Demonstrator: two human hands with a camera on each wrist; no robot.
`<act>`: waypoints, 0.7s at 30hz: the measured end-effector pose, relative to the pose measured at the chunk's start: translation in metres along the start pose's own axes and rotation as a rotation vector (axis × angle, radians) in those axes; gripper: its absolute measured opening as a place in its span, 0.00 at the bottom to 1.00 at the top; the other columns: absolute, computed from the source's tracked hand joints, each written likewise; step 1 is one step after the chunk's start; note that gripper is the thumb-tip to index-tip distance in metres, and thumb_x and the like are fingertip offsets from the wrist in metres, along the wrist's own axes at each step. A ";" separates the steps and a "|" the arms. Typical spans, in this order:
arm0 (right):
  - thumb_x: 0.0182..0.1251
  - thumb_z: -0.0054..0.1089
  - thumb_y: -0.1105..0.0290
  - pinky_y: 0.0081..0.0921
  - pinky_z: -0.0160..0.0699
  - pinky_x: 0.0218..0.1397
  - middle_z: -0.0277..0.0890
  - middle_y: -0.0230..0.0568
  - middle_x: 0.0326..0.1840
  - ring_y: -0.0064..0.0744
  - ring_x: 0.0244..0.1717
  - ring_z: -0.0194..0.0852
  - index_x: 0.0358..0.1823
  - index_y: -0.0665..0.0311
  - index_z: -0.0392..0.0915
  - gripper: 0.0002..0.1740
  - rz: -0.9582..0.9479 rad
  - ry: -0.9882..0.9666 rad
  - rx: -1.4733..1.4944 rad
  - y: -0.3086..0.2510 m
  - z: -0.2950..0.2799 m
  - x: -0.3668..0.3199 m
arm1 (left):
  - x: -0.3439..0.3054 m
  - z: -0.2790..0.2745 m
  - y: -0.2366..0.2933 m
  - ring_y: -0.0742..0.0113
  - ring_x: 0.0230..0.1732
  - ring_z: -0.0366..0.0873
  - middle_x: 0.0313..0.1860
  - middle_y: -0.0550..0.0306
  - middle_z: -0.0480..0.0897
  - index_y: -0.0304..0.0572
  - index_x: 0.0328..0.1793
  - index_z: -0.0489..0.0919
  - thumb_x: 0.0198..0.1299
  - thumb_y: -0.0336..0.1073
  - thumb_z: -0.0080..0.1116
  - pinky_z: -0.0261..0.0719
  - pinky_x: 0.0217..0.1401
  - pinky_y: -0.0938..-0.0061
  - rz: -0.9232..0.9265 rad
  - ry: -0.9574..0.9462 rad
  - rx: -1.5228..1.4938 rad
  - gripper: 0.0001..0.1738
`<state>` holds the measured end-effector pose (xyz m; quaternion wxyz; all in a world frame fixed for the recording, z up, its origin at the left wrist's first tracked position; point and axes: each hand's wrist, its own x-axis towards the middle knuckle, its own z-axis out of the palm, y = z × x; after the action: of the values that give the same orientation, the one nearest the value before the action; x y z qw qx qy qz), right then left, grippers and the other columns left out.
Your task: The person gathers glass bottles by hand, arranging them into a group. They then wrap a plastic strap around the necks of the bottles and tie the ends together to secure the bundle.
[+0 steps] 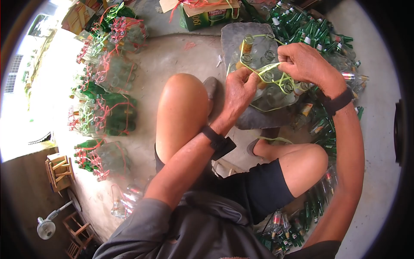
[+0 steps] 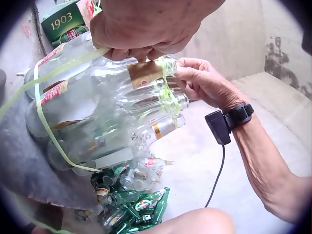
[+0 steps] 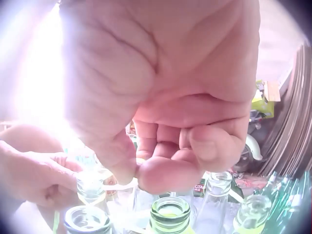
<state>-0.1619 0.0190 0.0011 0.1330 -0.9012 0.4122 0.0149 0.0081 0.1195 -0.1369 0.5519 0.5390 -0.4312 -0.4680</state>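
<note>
Clear glass bottles [image 1: 268, 56] stand grouped on a grey slab [image 1: 252, 120], with yellow-green strap [image 1: 258, 35] around their necks and another band [image 2: 46, 117] around their bodies. My left hand [image 1: 241, 88] pinches the strap beside the necks. Over the right side of the group, my right hand [image 1: 302, 64] has curled fingers gripping strap strands. In the left wrist view my left hand [image 2: 151, 27] is close above the bottles, the right hand [image 2: 207, 83] at their mouths. In the right wrist view my right hand [image 3: 165, 97] hangs over bottle mouths [image 3: 169, 214].
Loose green bottles [image 1: 297, 26] lie along the right side. Bundles tied with red and green strap [image 1: 118, 112] stand at the left. A green carton [image 1: 207, 16] is at the top, a fan [image 1: 46, 228] and wooden stools [image 1: 59, 172] at lower left.
</note>
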 end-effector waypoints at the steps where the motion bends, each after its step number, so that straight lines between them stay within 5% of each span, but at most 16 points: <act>1: 0.62 0.64 0.69 0.41 0.69 0.33 0.74 0.47 0.23 0.42 0.25 0.72 0.32 0.69 0.75 0.10 0.040 -0.013 0.107 0.006 0.001 0.004 | 0.000 0.000 0.002 0.77 0.31 0.76 0.29 0.60 0.85 0.24 0.43 0.88 0.70 0.37 0.59 0.72 0.32 0.74 -0.013 -0.005 0.011 0.18; 4: 0.66 0.64 0.67 0.36 0.68 0.32 0.73 0.40 0.22 0.30 0.25 0.68 0.33 0.69 0.77 0.11 0.042 0.083 0.202 0.020 0.010 0.010 | -0.001 0.000 0.004 0.76 0.32 0.77 0.30 0.58 0.86 0.23 0.43 0.87 0.69 0.37 0.59 0.73 0.33 0.74 -0.018 -0.004 0.019 0.18; 13: 0.74 0.58 0.67 0.31 0.70 0.28 0.72 0.35 0.20 0.25 0.21 0.71 0.37 0.69 0.81 0.11 0.035 0.194 0.303 0.028 0.034 0.034 | -0.002 0.007 0.001 0.74 0.34 0.79 0.32 0.56 0.87 0.22 0.46 0.86 0.71 0.37 0.58 0.76 0.38 0.74 -0.011 0.023 -0.050 0.18; 21: 0.73 0.56 0.71 0.30 0.65 0.16 0.74 0.33 0.20 0.22 0.12 0.65 0.40 0.68 0.84 0.10 0.173 -0.020 0.452 0.030 0.037 0.048 | -0.003 0.010 -0.001 0.78 0.32 0.78 0.28 0.57 0.86 0.24 0.45 0.87 0.70 0.34 0.59 0.77 0.33 0.73 0.009 0.081 -0.064 0.15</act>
<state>-0.1490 -0.0259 -0.0481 0.3335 -0.8098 0.4792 -0.0574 -0.0022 0.1206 -0.1375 0.5879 0.5376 -0.3957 -0.4569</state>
